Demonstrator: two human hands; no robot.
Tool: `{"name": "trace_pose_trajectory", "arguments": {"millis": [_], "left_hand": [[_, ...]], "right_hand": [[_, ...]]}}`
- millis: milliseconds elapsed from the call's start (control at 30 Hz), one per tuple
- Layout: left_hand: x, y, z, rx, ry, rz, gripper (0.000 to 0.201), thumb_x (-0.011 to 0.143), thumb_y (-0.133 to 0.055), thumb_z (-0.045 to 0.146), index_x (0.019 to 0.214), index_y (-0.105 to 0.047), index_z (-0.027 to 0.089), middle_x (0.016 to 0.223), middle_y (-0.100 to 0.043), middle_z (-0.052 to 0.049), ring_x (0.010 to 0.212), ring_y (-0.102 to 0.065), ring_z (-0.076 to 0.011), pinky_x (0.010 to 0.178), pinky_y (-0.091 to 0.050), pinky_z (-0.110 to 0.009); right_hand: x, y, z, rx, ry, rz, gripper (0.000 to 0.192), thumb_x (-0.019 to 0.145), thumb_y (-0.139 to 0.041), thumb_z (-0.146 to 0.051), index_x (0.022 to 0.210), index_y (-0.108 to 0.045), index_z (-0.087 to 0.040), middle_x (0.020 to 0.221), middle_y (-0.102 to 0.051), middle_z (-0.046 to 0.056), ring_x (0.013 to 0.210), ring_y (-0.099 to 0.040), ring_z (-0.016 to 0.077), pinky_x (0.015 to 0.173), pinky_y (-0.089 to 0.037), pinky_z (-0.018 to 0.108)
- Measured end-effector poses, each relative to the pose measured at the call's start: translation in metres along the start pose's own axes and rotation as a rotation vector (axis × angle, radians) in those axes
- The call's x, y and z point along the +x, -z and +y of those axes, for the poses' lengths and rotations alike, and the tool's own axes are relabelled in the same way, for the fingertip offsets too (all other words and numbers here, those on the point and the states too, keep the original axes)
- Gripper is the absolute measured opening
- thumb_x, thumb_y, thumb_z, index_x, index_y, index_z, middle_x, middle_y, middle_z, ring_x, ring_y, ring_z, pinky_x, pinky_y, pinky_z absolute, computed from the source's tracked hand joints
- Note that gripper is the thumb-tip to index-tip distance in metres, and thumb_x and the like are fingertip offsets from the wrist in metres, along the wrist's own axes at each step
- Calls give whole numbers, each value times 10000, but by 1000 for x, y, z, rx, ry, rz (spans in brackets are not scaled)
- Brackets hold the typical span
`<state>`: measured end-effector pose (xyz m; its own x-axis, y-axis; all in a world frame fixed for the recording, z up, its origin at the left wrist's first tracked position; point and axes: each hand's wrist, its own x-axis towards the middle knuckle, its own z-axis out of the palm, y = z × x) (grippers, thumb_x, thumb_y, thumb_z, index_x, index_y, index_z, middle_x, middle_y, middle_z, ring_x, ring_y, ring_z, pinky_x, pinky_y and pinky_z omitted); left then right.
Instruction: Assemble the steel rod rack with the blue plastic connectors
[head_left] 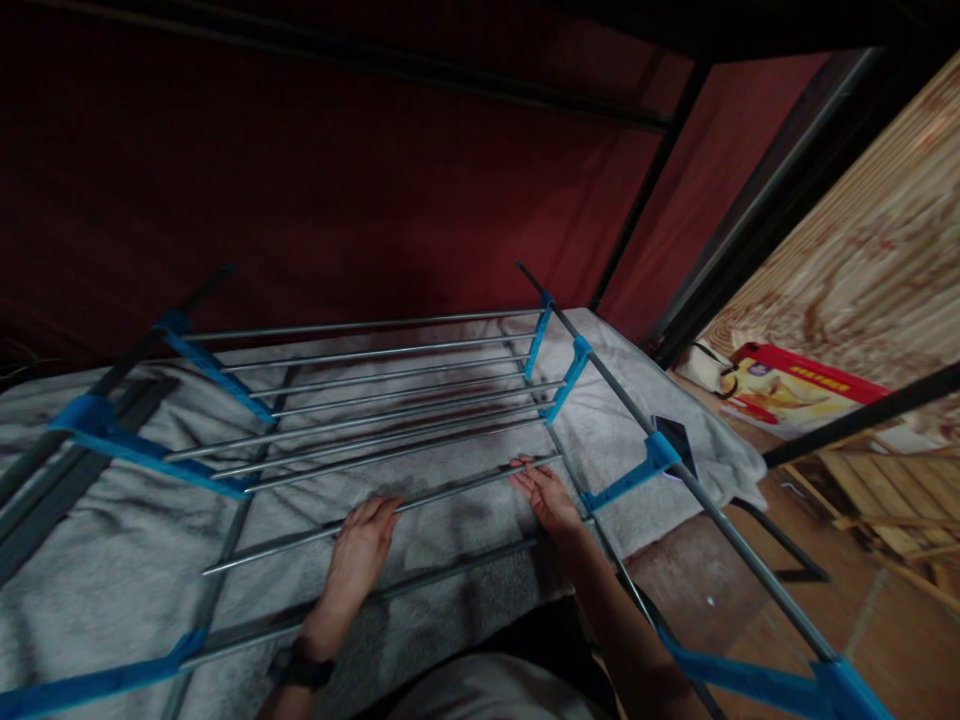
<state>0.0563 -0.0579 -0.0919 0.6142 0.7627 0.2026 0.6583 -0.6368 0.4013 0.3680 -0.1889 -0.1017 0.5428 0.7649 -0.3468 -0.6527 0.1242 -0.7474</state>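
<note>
Resting flat, uncurled, gripping nothing: left hand (pixel 362 545) and right hand (pixel 549 497) on the loose grey metal rod (pixel 450 487) lying across the blue-jointed drying rack (pixel 225 375) over the grey towel (pixel 112 560). Risk: with no grasp, the rod could roll off its supports, judging by the open palms.

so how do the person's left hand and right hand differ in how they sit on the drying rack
The left hand wears a dark band at the wrist; the right hand shows none. The left hand lies mid-span along the thin silver metal rod of the blue-jointed drying rack; the right hand is at that rod's end, close to the blue plastic side bracket. Both lie with fingers stretched out, palm down, over the pale grey towel.
</note>
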Motion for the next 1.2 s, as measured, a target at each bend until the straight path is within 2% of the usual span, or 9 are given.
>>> {"name": "trace_pose_trajectory", "arguments": {"millis": [167, 400, 467, 567, 667, 800, 967, 1067, 1200], "left_hand": [[-1, 4, -3, 8, 9, 13, 395, 974, -404, 374, 1119, -734, 213, 1102, -751, -107, 1047, -680, -289, 953, -515, -421], [-1, 7, -8, 39, 15, 13, 397, 976, -396, 368, 1143, -719, 208, 1091, -757, -108, 1007, -692, -287, 921, -512, -415], [-2, 6, -10, 45, 21, 28, 397, 973, -394, 365, 1130, -721, 205, 1093, -758, -110, 1013, -691, -293, 921, -510, -420], [-3, 4, -10, 42, 36, 31, 407, 974, -383, 366, 1134, -719, 203, 1128, -753, -116, 1039, -687, -303, 935, -504, -429], [-3, 4, -9, 37, 50, 26, 426, 979, -370, 371, 1145, -719, 192, 1139, -748, -126, 1040, -685, -310, 943, -501, -443], [-1, 6, -8, 26, 57, 11, 425, 971, -385, 378, 1128, -727, 182, 1112, -753, -132, 1006, -687, -315, 925, -507, -453], [-1, 7, -8, 28, 51, 15, 413, 975, -378, 371, 1131, -718, 198, 1117, -754, -114, 1012, -684, -296, 917, -498, -424], [-1, 5, -9, 39, 50, 21, 410, 977, -376, 377, 1123, -718, 204, 1094, -756, -111, 1005, -685, -298, 906, -493, -422], [-1, 3, -11, 48, 51, 27, 420, 987, -365, 380, 1130, -718, 203, 1112, -753, -117, 1030, -685, -304, 914, -491, -430]], "right_hand": [[-1, -3, 2, -80, 31, 31, 234, 710, -799, -308, 889, -678, -220, 949, -773, 60, 972, -732, 248, 972, -562, 428], [-6, 3, 1, -297, 70, 101, 219, 699, -760, -314, 888, -695, -224, 853, -733, 46, 821, -696, 233, 874, -565, 424], [-8, 10, -5, -458, 203, 149, 193, 736, -705, -296, 920, -708, -239, 919, -722, 36, 941, -671, 237, 976, -516, 416], [-8, 20, -13, -837, 487, 214, 273, 809, -591, -270, 1055, -708, -251, 1124, -695, 63, 1162, -596, 249, 1131, -398, 421], [-3, 27, -16, -1040, 581, 238, 346, 857, -511, -273, 1149, -689, -221, 1232, -658, 109, 1238, -556, 263, 1163, -366, 439], [7, 33, -20, -1077, 564, 296, 381, 873, -471, -266, 1185, -682, -211, 1248, -663, 122, 1274, -536, 278, 1173, -352, 472], [12, 34, -23, -983, 498, 244, 315, 815, -608, -269, 1110, -715, -243, 1223, -704, 106, 1284, -556, 289, 1199, -324, 468], [10, 28, -16, -930, 543, 242, 285, 797, -684, -319, 1066, -723, -232, 1287, -693, 120, 1357, -513, 291, 1229, -274, 455], [6, 20, -6, -962, 584, 262, 341, 809, -704, -368, 1106, -711, -201, 1419, -620, 154, 1424, -460, 313, 1243, -232, 453]]}}
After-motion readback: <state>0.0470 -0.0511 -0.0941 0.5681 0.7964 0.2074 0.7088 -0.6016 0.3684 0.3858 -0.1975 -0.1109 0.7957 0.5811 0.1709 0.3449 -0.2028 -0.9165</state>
